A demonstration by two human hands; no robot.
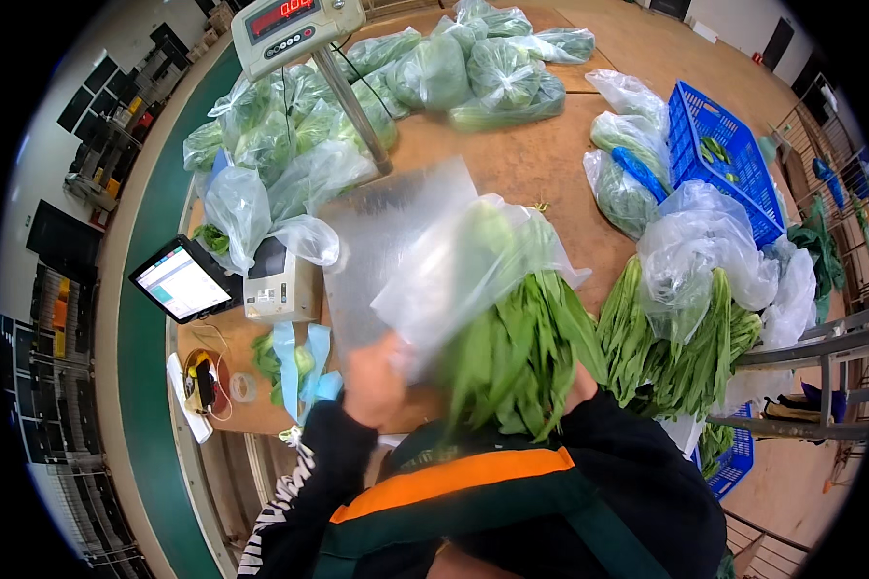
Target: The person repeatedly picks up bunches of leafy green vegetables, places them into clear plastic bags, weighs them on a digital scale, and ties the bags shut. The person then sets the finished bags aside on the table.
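Observation:
A bunch of long-leaved greens [525, 354] hangs over the table's near edge, its pale stem ends inside a clear plastic bag [434, 297]. My left hand [379, 380], blurred by motion, grips the bag's near-left edge. At the bunch's right side is my right hand [581, 389], its fingers hidden behind the leaves that it holds. Beneath the bag lies the metal platform [362, 246] of a weighing scale. The scale's display head [290, 32] stands on a post at the far left, its red digits lit.
Bagged vegetables [434, 72] crowd the table's far side. A tablet [181, 279], a label printer [282, 289] and a tape roll [243, 387] sit at left. More greens [688, 362], loose plastic bags [702, 246] and a blue crate [724, 159] are on the right.

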